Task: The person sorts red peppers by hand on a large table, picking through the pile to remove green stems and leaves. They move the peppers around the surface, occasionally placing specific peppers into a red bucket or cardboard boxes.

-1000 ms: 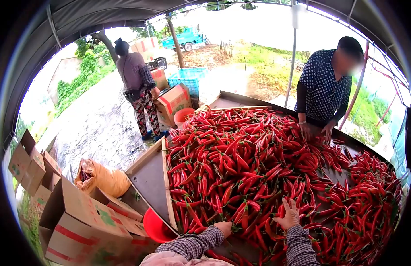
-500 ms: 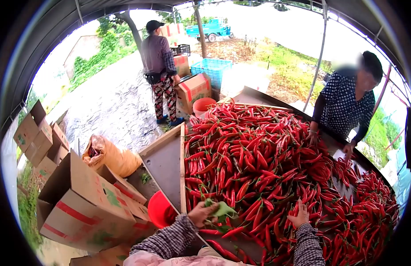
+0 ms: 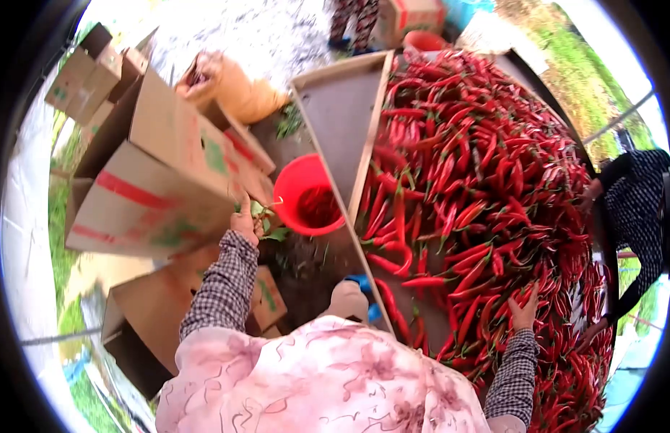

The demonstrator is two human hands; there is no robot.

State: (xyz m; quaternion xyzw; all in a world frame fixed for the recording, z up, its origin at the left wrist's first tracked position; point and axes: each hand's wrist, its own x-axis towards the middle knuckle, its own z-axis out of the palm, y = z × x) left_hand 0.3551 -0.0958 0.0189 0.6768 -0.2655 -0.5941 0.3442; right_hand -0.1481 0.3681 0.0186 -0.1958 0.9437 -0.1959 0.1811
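My left hand (image 3: 245, 222) is closed on some green leaves (image 3: 258, 211). It is out to the left, over the ground between an open cardboard box (image 3: 151, 184) and a red bucket (image 3: 290, 189) with red peppers in the bottom. My right hand (image 3: 523, 312) rests at the pile of red chili peppers (image 3: 465, 173), its fingers apart. I see no pepper gripped in it. The peppers lie spread over a grey table with a wooden edge strip (image 3: 369, 141).
A co-worker (image 3: 638, 209) reaches into the peppers from the right side. An orange sack (image 3: 237, 90) lies behind the boxes. Another cardboard box (image 3: 158, 307) is by my left elbow. A second red bucket (image 3: 424, 41) and a person's legs are at the top.
My left hand has swung from the table's edge to the left, past the red bucket, carrying the leaves. My right hand stays at the peppers. The view has tilted down and left.
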